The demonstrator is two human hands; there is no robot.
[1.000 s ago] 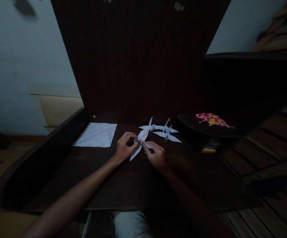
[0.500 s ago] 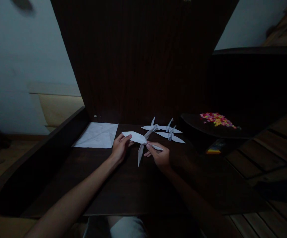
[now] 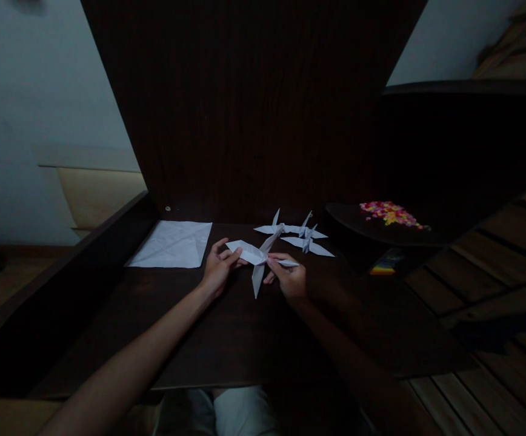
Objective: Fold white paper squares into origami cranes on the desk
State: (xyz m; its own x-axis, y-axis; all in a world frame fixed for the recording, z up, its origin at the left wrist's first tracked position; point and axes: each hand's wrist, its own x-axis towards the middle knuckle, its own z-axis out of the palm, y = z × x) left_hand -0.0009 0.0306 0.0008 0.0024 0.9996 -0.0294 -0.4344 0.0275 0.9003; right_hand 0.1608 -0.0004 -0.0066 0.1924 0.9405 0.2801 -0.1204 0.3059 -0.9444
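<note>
White folded paper [image 3: 254,257] is just below the centre of the frame, pinched by the left hand [image 3: 216,270] and the right hand [image 3: 292,282]. Probably it is light and easily crumpled; better to hold gently at its thicker folds.

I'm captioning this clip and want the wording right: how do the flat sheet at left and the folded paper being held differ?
The sheet lies flat on the desk; the folded paper is held between the left hand and right hand. The sheet is four-sided; the folded paper has several pointed arms. Both are white paper.
</note>
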